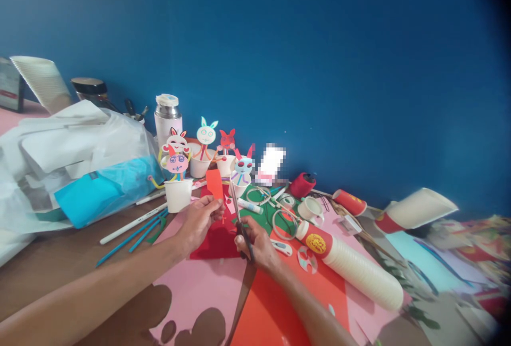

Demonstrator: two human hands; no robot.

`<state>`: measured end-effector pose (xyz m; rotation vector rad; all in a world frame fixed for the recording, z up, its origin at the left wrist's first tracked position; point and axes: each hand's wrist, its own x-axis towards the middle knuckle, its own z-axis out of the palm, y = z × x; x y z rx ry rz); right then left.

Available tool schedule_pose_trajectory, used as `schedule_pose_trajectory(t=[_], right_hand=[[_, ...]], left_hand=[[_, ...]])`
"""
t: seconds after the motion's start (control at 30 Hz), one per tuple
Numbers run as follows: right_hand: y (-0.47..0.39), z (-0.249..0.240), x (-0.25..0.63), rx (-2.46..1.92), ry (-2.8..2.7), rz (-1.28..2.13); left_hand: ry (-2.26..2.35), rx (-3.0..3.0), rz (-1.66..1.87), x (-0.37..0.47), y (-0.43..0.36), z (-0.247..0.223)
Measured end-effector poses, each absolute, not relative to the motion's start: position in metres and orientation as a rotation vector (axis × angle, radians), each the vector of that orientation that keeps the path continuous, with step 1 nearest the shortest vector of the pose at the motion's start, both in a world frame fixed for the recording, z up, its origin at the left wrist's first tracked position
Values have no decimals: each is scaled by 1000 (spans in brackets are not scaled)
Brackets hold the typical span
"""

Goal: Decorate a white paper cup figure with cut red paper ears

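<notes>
Red paper strip (214, 184), pinched upright at its lower edge by the left hand (198, 219) over the tabletop (48, 266), looks light, thin and floppy, best held close to the cut. The right hand (255, 244) is closed around the scissors (239, 219), hiding their handles. Beyond, the paper-cup bunnies (187, 159) are small and blurred.

Brown surface (59, 266): pink sheet (199, 287), orange sheet (271, 303), cup stack (359, 269), blue pencils (131, 237), plastic bag (72, 159).
</notes>
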<state>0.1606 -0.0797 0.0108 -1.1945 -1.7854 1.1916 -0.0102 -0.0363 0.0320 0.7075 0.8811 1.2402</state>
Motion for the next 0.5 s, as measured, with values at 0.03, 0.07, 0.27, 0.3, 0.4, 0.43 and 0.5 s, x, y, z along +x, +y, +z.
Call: schedule_pose_trajectory(t=[0.03,0.07,0.27,0.3,0.4,0.43,0.5], right_hand=[[-80,11,160,-1196,-1801,1184],[-80,11,160,-1197,-1816,1174],[-82,12,158,-1173,-1859,1169],[-82,12,158,-1168,-1860,1175],[-82,13,157,-1164,-1857,1182],[-83,13,157,-1166,-1860,1178],[-84,14,156,-1168,-1870,1173]], left_hand=[[884,704,1243,-10,-36,32],[883,700,1245,-10,-36,31],[838,656,1253,-11,-35,29],[845,662,1244,-12,-35,30],[879,689,1205,-13,-35,33],[890,695,1193,-13,-35,34],[906,707,1167,-14,-36,35]])
